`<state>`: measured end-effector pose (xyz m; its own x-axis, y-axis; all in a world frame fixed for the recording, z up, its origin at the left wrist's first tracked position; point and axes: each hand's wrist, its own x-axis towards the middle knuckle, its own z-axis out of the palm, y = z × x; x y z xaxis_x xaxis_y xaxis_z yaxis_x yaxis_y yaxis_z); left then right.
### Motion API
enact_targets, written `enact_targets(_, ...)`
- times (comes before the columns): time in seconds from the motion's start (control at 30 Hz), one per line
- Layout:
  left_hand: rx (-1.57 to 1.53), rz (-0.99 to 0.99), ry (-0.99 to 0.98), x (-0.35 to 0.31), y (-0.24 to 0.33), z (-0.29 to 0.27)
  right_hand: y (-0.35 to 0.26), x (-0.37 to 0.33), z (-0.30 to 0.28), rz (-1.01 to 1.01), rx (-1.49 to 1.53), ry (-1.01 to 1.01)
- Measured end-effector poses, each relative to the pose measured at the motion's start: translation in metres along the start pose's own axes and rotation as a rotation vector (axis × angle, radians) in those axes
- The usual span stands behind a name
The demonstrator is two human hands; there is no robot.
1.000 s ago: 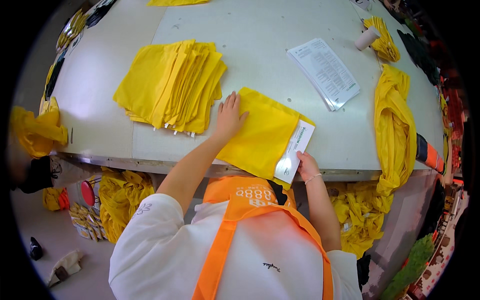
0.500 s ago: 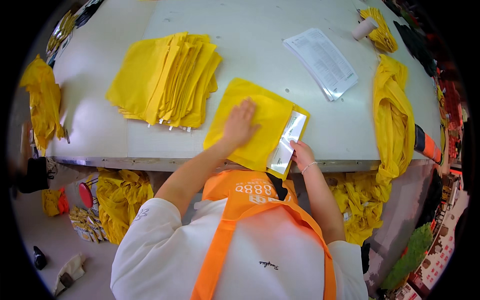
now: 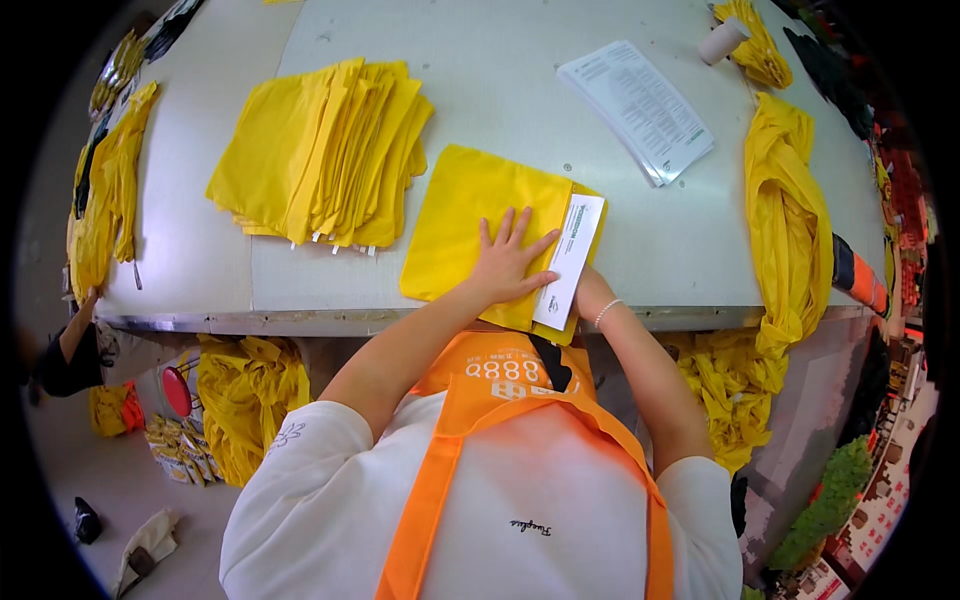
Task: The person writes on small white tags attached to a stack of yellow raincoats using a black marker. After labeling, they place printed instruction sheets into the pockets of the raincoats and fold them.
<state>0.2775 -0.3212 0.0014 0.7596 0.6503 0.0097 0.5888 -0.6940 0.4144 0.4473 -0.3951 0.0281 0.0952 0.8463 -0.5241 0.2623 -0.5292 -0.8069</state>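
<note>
A flat, folded piece of yellow fabric [image 3: 455, 215] lies near the table's front edge. Along its right side sits a white printed card [image 3: 573, 265], with a strip of yellow showing beyond it. My left hand [image 3: 512, 265] rests palm down on the fabric, fingers spread, its thumb and a fingertip reaching the card's left edge. Beside the card's lower right edge is my right hand [image 3: 592, 293]; its fingers are hidden behind the card and fabric edge. To the left lies a fanned stack of folded yellow fabric pieces [image 3: 320, 150] with small white tags showing.
A stack of printed sheets [image 3: 640, 110] lies at the back right, near a pale cylinder [image 3: 724, 42]. Bunched yellow fabric [image 3: 785, 220] hangs over the table's right end. At far left, another person's hand [image 3: 88, 300] touches hanging yellow fabric [image 3: 110, 190]. More yellow fabric [image 3: 250, 400] sits below the table.
My left hand has slid right toward the card, its fingers spreading. My right fingers have gone out of sight behind the edge. The card lost its glare. At far left, the hanging fabric moved.
</note>
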Motion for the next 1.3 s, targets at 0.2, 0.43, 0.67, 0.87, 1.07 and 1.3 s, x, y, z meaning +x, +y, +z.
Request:
enact_targets(0.2, 0.075, 0.018, -0.014, 0.002, 0.000, 0.006, -0.014, 0.011, -0.034, -0.271, -1.116, -0.184)
enact_targets(0.43, 0.177, 0.067, -0.105, 0.004, 0.008, -0.013, -0.019, -0.015, -0.074, -0.528, -1.222, -0.254)
enact_targets(0.67, -0.040, 0.470, -0.178, 0.034, 0.014, 0.011, -0.016, -0.017, -0.071, -0.710, -1.074, -0.275)
enact_targets(0.87, 0.112, 0.387, -0.090, 0.017, 0.014, 0.028, -0.022, -0.030, -0.095, -0.540, -1.151, -0.074)
enact_targets(1.07, 0.106, 0.293, -0.267, 0.035, 0.033, -0.004, -0.022, -0.036, -0.066, -0.559, -1.167, -0.199)
enact_targets(1.3, 0.180, 0.194, -0.288, 0.043, 0.037, -0.006, -0.040, -0.051, -0.067, -0.496, -1.087, -0.184)
